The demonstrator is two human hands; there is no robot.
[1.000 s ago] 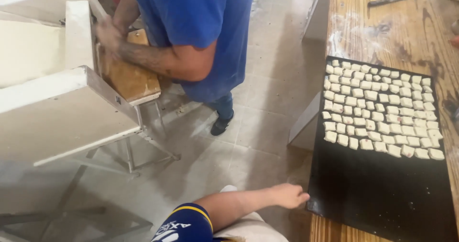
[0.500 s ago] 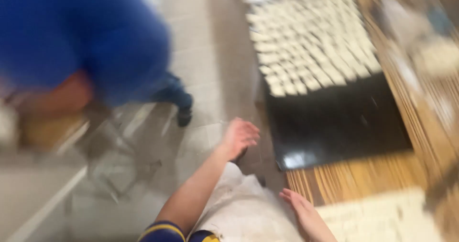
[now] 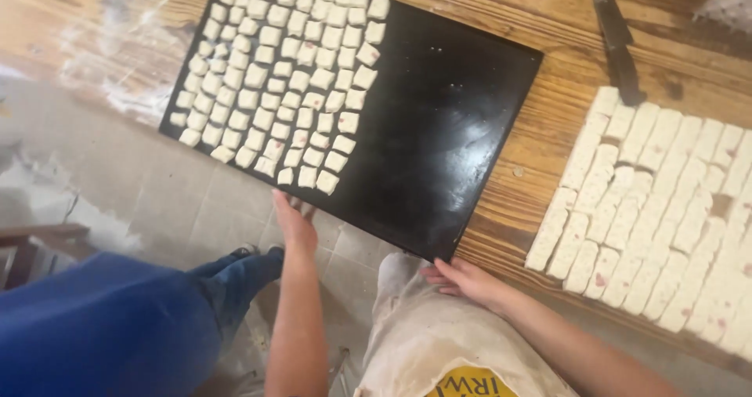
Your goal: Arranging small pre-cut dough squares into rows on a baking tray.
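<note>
On the floury wooden worktop (image 3: 509, 158), the flat black baking tray (image 3: 439, 123) of small white dough squares (image 3: 282, 91), overhanging the edge, is now gripped by left hand (image 3: 294, 218) and right hand (image 3: 464, 278), both brought up from empty air.

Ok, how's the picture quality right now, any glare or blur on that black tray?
Head view: the frame is sharp, with even daylight. A soft pale glare streaks the bare part of the black tray, near its right side. The dough squares read clearly, and the left hand and right hand at the tray's near edge show no motion blur. The wooden table looks slightly skewed by the tilted camera.
</note>
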